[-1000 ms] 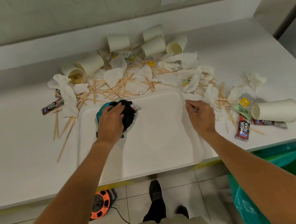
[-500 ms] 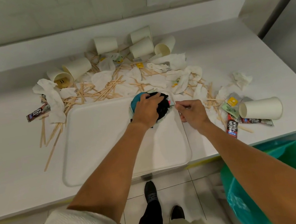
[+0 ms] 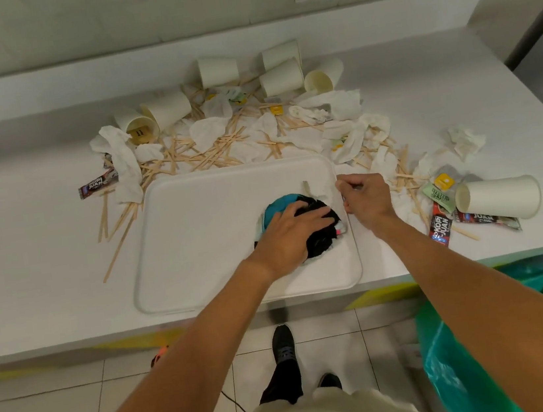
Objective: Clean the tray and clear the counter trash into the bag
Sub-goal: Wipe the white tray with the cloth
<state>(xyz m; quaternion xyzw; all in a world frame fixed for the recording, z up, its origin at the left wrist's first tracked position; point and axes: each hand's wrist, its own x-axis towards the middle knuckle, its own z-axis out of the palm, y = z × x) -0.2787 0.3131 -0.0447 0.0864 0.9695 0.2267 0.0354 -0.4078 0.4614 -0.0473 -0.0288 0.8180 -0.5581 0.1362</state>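
A white desk against a pale wall carries a band of trash along its far side. At the left lie a coffee sachet and wooden stirrers, with crumpled napkins and tipped paper cups behind them. The white tray sits at the near edge, its long axis running left to right. Close to the tray's right rim, a teal-and-black cloth lies under the left hand, which presses it with the palm down and fingers flat. Just beside it, the right hand pinches that rim with curled fingers, apparently to steady the tray. A second ago the cloth was at the tray's far left corner, and it has since swept across, while the right hand has kept its place. The green bag gapes below the desk's right end, nearer the right hand.
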